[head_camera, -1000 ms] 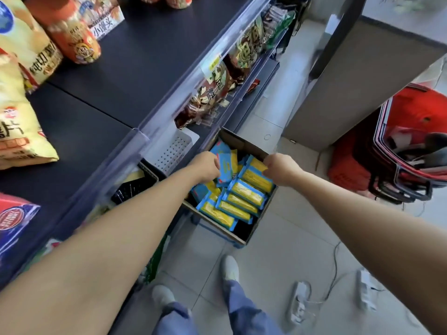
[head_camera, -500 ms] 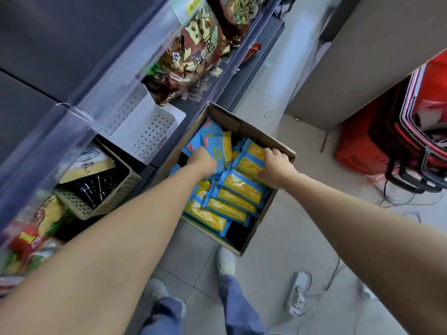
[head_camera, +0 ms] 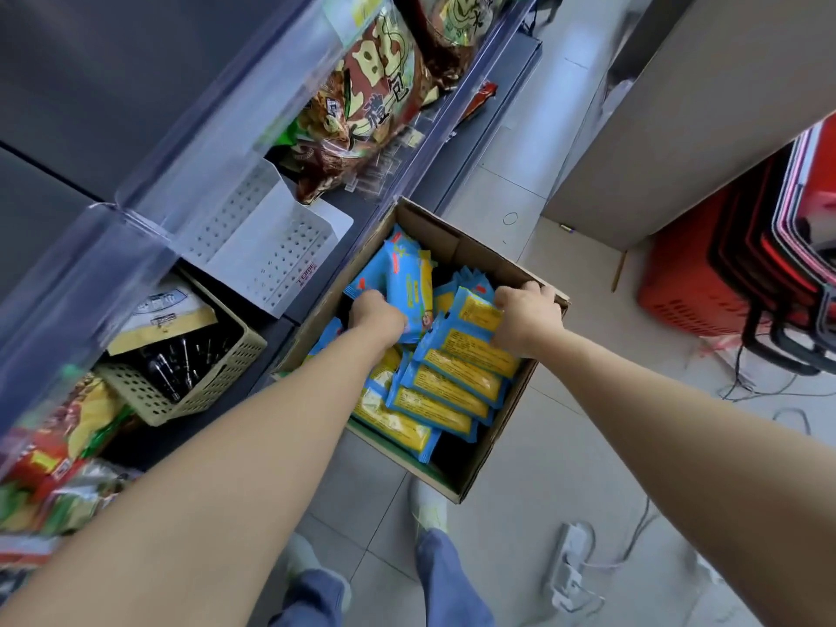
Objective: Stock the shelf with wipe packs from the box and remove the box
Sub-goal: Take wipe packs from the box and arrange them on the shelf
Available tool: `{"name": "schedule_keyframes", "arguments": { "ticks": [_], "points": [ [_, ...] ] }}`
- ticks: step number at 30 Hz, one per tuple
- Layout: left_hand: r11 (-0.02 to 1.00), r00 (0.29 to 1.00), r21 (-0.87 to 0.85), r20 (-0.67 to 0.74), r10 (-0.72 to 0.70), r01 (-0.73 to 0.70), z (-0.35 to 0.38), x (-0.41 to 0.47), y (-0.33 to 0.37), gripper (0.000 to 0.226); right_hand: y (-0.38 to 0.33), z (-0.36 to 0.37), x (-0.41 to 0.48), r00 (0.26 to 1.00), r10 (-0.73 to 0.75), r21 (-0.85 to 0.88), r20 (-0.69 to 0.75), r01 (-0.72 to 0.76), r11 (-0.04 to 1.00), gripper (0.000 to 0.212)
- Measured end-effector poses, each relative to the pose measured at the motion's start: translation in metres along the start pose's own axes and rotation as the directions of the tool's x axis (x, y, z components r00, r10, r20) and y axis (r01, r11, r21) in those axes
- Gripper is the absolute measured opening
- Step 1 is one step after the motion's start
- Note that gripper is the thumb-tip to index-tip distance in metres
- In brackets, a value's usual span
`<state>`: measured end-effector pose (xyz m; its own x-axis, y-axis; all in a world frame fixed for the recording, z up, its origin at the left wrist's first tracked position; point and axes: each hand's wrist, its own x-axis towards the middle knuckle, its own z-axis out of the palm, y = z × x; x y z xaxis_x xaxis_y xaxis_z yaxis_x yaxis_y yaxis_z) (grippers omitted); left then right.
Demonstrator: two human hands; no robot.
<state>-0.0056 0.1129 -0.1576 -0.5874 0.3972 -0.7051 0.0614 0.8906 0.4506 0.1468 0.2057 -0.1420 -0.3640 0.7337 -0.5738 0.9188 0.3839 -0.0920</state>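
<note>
Left grip (head_camera: 377, 316) and right grip (head_camera: 527, 321) are bare hands, forearms (head_camera: 656, 400) uncovered over their visible length; legs in loose blue-grey trousers (head_camera: 452, 586), feet in whitish low shoes (head_camera: 427, 502).

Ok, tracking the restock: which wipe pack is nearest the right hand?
The farthest yellow-faced pack in the overlapping row; the right hand grips its far edge, while the others lie untouched.

Retail shop, aisle level. Tiered dark shelves (head_camera: 113, 83) with clear plastic edge rails (head_camera: 212, 147). Printed snack bags (head_camera: 375, 101) sit behind the rails. White perforated shelf divider (head_camera: 271, 251) and beige perforated bin (head_camera: 199, 395) on a lower tier. Stack of red shopping baskets (head_camera: 705, 282) on the tiled floor (head_camera: 520, 500) to the right. Open cardboard box (head_camera: 493, 262) full of identical blue-and-yellow wipe packs (head_camera: 452, 386) sits on the floor just beside the lowest shelf.
</note>
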Motion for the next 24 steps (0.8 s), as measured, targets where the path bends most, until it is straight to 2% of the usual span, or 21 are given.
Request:
{"name": "schedule_keyframes", "arguments": {
  "ticks": [3,5,8,13,15,19,22,24],
  "points": [
    [0.997,0.995,0.009,-0.056,0.078,-0.077,-0.025,-0.011,0.011,0.034,-0.007,-0.021,-0.011,0.999,-0.036,0.027,0.004,0.036,0.999,0.031],
    [0.992,0.99,0.018,-0.055,0.129,-0.128,-0.043,-0.023,0.016,0.031,-0.015,-0.037,-0.022,0.998,-0.063,0.037,0.025,0.062,0.997,0.032],
    [0.98,0.977,0.048,-0.082,0.195,-0.191,-0.074,-0.048,0.028,0.009,-0.028,-0.061,-0.039,0.993,-0.114,0.09,0.032,0.111,0.99,0.032],
    [0.941,0.936,0.172,-0.15,0.318,-0.292,-0.133,-0.104,0.048,0.012,-0.041,-0.109,-0.08,0.953,-0.228,0.237,-0.2,0.273,0.932,0.038],
    [0.917,0.909,0.222,-0.186,0.373,-0.331,-0.157,-0.129,0.053,0.011,-0.045,-0.131,-0.1,0.93,-0.276,0.247,-0.242,0.335,0.909,0.041],
    [0.879,0.851,0.274,-0.255,0.459,-0.391,-0.203,-0.186,0.064,0.012,-0.058,-0.179,-0.143,0.904,-0.362,0.281,-0.229,0.417,0.864,0.055],
    [0.85,0.794,0.304,-0.319,0.517,-0.431,-0.236,-0.231,0.074,0.013,-0.071,-0.214,-0.179,0.875,-0.419,0.269,-0.243,0.475,0.838,0.056],
    [0.821,0.74,0.349,-0.368,0.563,-0.451,-0.257,-0.262,0.08,0.011,-0.08,-0.235,-0.202,0.847,-0.442,0.326,-0.295,0.524,0.786,0.049]
  ]
}}
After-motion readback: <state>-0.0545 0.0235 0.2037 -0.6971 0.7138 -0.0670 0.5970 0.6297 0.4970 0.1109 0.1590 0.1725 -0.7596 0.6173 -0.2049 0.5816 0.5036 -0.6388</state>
